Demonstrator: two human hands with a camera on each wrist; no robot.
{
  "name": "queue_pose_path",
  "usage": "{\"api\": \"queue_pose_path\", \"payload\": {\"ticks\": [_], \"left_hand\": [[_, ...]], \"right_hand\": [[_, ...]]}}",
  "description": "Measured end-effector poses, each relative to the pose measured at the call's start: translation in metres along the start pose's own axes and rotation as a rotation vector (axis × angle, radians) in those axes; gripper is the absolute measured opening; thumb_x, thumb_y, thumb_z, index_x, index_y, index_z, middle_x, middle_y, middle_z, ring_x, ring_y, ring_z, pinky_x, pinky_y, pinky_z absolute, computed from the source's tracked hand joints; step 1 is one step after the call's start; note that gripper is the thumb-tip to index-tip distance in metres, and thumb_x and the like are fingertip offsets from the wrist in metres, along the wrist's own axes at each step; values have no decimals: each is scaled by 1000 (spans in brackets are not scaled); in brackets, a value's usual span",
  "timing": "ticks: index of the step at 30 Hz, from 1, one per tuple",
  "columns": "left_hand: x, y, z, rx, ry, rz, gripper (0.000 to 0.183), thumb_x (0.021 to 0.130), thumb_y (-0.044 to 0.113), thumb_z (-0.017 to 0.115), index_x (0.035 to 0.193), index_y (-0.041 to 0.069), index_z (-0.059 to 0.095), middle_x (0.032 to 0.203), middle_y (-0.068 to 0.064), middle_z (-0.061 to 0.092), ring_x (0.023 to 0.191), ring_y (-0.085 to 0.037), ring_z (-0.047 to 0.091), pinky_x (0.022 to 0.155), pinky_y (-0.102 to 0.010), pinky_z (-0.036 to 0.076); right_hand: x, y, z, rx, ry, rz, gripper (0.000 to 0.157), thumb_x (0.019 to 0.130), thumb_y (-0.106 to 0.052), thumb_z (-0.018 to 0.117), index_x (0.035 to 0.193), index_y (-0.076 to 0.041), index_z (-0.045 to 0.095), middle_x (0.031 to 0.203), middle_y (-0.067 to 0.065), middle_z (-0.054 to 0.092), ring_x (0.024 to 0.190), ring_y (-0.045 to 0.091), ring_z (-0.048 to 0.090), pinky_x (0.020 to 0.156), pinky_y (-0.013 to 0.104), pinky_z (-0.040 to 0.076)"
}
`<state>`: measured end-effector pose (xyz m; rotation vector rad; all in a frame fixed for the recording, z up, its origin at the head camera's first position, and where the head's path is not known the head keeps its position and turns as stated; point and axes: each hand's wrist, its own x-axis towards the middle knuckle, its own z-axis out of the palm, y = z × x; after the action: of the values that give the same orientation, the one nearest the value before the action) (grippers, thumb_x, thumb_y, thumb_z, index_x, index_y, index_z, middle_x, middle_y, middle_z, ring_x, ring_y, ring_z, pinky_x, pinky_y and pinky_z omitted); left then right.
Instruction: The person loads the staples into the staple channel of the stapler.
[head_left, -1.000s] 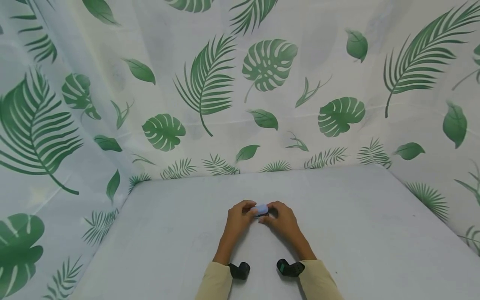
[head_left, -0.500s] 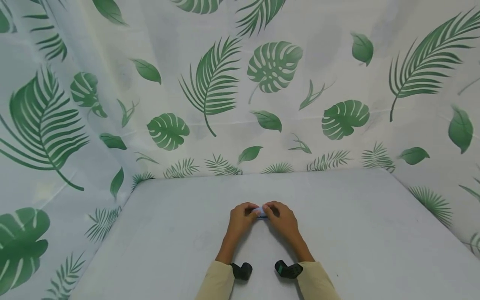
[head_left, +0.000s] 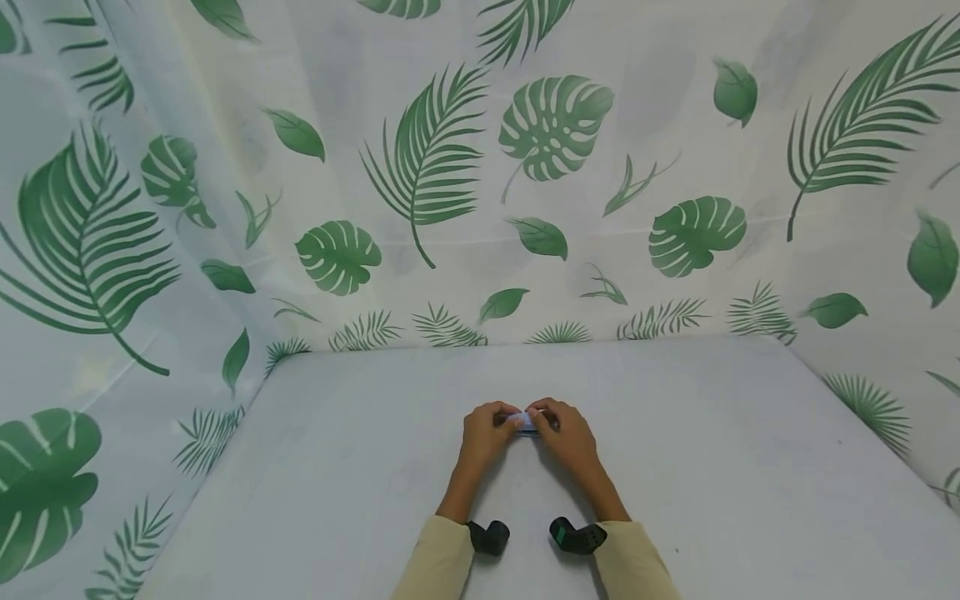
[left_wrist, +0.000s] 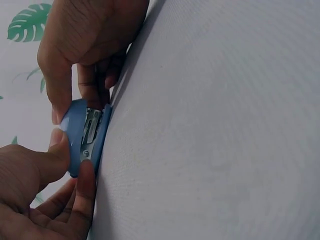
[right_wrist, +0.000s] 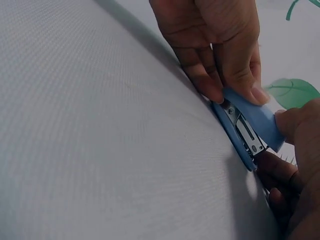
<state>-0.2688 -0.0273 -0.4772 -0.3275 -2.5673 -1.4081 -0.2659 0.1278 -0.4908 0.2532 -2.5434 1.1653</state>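
A small blue stapler [head_left: 527, 423] rests on the white table between both hands. Its metal magazine [right_wrist: 246, 134] shows in the gap between the raised blue top and the flat base. My left hand [head_left: 482, 437] grips one end, thumb on the cover and a finger at the side by the base, as the left wrist view shows. At the opposite end is my right hand [head_left: 568, 437]; its thumb presses the blue cover [right_wrist: 260, 120] while its fingers [right_wrist: 275, 169] curl in beside the base. The fingers hide part of both ends.
The white-covered table [head_left: 337, 467] spreads around the hands. A white curtain [head_left: 450, 250] with green leaf prints stands behind and at both sides. A black wrist camera [head_left: 491, 538] sits on the left wrist, and another black camera [head_left: 576, 536] on the right.
My right thumb has moved from the near side of the stapler up onto its top. The left hand keeps its grip, and the head view has shifted slightly.
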Motion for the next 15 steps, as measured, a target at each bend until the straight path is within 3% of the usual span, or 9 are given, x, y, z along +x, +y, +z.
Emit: {"api": "queue_pose_path", "payload": {"ticks": [7,15], "left_hand": [[-6,3,1,-14,1,-29,16,87,17,74,96,4,75,96,-11,75,96,-27,70,88,-43,52],[-4,7,-1,24,21,27,15,85,15,74,94,4,74,93,-11,75,95,-28,70,86,-41,52]], "right_hand": [[-4,-3,-2,26,-17,11,16,96,-22,63,96,-8,71,96,11,73,95,29,66,85,49,49],[-2,-1,-3,24,5,-48,14,94,-17,64,93,-5,70,90,10,72,90,29,65,83,48,49]]}}
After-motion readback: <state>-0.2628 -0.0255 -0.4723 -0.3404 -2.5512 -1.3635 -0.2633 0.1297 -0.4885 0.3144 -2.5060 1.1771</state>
